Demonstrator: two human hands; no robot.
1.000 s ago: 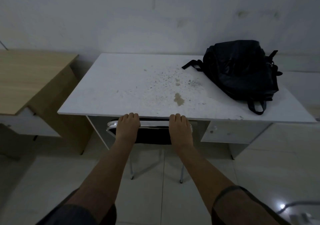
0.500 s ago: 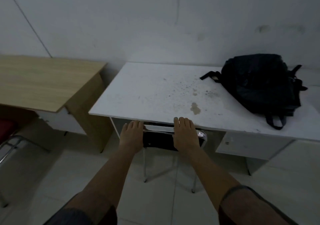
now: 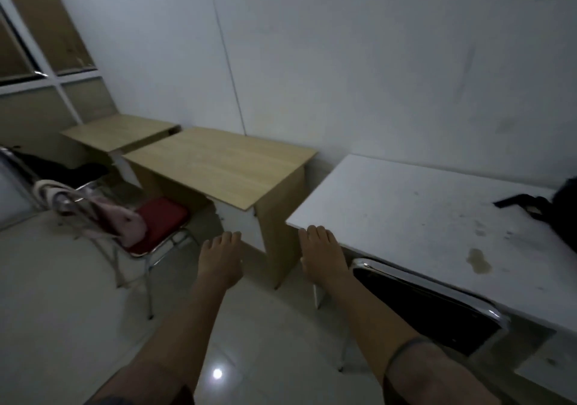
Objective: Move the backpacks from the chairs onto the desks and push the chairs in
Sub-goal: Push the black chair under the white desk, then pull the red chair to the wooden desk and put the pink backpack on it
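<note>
Backpacks, chairs, desks — status.
White desk (image 3: 406, 204): black backpack (image 3: 562, 211) lies on its far right, partly out of frame; black chair (image 3: 437, 304) tucked under the front edge. Judged done.
Wooden desk (image 3: 218, 161): bare top.
Red chair (image 3: 156, 226): stands out from that desk, pink backpack (image 3: 125, 223) on its seat; both judged pending.
Floor (image 3: 78, 295): open between person and red chair.
Left hand (image 3: 220, 256), right hand (image 3: 321, 256): fingers extended, holding nothing, right beside white desk's corner.

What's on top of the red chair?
A pink backpack sits on the red chair, leaning against its metal backrest, straps hanging over it. The bag covers part of the seat, so whatever lies beneath it stays hidden.
</note>
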